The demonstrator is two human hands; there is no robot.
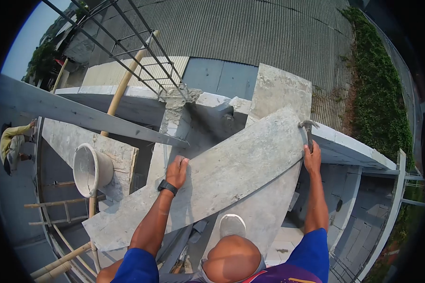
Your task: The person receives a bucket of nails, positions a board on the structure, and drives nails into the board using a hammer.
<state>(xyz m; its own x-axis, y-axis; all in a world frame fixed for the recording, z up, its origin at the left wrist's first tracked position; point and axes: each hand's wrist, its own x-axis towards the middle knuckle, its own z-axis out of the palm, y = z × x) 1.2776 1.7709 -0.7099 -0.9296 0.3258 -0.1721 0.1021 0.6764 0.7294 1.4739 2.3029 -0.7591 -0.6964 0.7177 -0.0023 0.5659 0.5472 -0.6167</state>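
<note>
My right hand (312, 159) is closed around the handle of a claw hammer (309, 128), whose metal head points up over the right end of a long grey board (236, 160). The board lies slanted in front of me, dusty and stained. At its far edge my left hand (176, 171), with a dark watch on the wrist, is closed on the board, its fingertips partly hidden. Beneath the board, another grey panel (264, 221) runs toward my foot. A further grey panel (283, 89) stands beyond the board's right end.
A white bucket (106, 166) rests on a panel at left. Steel rebar (144, 52) rises from a rough concrete column (174, 111), near a bamboo pole (123, 89). Openings drop away between walls. Another person (15, 144) is lower at far left. A corrugated roof (231, 28) lies beyond.
</note>
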